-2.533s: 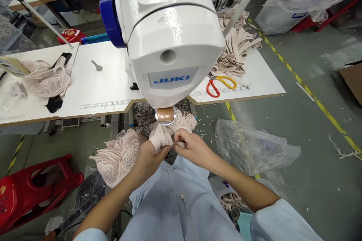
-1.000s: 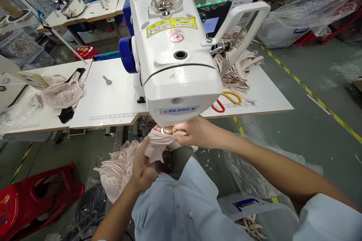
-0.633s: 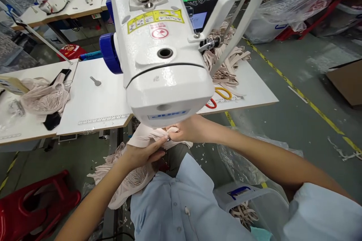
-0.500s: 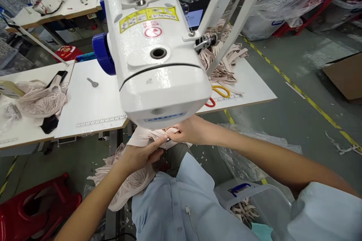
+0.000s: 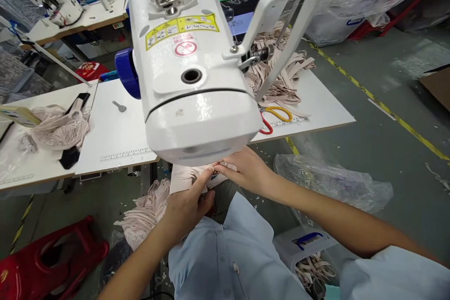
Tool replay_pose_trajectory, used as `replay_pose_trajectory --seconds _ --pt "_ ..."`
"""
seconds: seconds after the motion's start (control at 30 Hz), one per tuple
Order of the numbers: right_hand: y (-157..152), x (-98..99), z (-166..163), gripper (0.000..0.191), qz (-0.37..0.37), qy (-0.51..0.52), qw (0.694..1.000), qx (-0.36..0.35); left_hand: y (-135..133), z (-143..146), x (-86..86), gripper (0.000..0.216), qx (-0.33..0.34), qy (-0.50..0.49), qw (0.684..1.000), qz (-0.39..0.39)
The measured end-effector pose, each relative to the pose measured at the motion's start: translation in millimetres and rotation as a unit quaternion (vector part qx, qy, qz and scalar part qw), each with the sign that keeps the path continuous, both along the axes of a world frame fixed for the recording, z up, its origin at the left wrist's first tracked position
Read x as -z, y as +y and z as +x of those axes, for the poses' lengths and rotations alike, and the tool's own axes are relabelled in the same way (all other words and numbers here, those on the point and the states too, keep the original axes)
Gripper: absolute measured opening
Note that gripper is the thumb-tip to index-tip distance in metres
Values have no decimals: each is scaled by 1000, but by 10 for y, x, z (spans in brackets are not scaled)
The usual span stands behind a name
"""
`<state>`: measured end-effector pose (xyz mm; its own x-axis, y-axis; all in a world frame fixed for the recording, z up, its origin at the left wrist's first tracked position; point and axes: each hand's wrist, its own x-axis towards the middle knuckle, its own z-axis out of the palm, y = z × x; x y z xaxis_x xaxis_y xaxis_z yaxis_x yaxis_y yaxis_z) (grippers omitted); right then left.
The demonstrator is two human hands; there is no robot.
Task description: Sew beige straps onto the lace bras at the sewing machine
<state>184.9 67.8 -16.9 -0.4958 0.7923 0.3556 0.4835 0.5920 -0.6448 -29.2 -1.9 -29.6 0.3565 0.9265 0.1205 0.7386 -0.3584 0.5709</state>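
A pale pink garment piece [image 5: 181,179] lies under the head of the white sewing machine [image 5: 202,124]. My left hand [image 5: 190,204] grips its near edge, with the thumb below and the fingers on top. Just to the right, my right hand [image 5: 246,168] pinches the same garment, its fingertips almost meeting the left ones. The machine head hides the needle and part of the cloth. More pink lace fabric [image 5: 149,213] hangs in a bunch left of my left forearm.
Scissors [image 5: 277,114] with yellow and red handles lie on the white table [image 5: 326,103], by a heap of pink straps [image 5: 281,72]. A grey flat tool [image 5: 119,106] rests at left. A red stool [image 5: 52,262] and a plastic bin [image 5: 281,246] stand below.
The lace part that lay by my lap is now mostly out of sight behind my left arm. My left hand has shifted slightly right along the cloth. The view has tilted a little.
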Motion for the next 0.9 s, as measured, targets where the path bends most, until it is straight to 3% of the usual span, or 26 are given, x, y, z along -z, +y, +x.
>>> replay_pose_trajectory --seconds 0.27,0.5,0.7,0.83,0.9 --pt "29 -32 26 19 26 11 1000 -8 26 19 3 53 -3 79 994 69" --pt "-79 175 53 24 180 30 983 -19 62 -18 -186 48 41 201 975 89" --pt "-69 137 41 22 298 -47 953 23 170 -246 -251 46 111 214 969 55" --pt "-99 68 39 21 300 -62 951 26 236 -340 -228 43 141 217 963 76" --pt "-140 67 53 20 239 -46 970 23 232 -309 -223 43 129 218 964 83"
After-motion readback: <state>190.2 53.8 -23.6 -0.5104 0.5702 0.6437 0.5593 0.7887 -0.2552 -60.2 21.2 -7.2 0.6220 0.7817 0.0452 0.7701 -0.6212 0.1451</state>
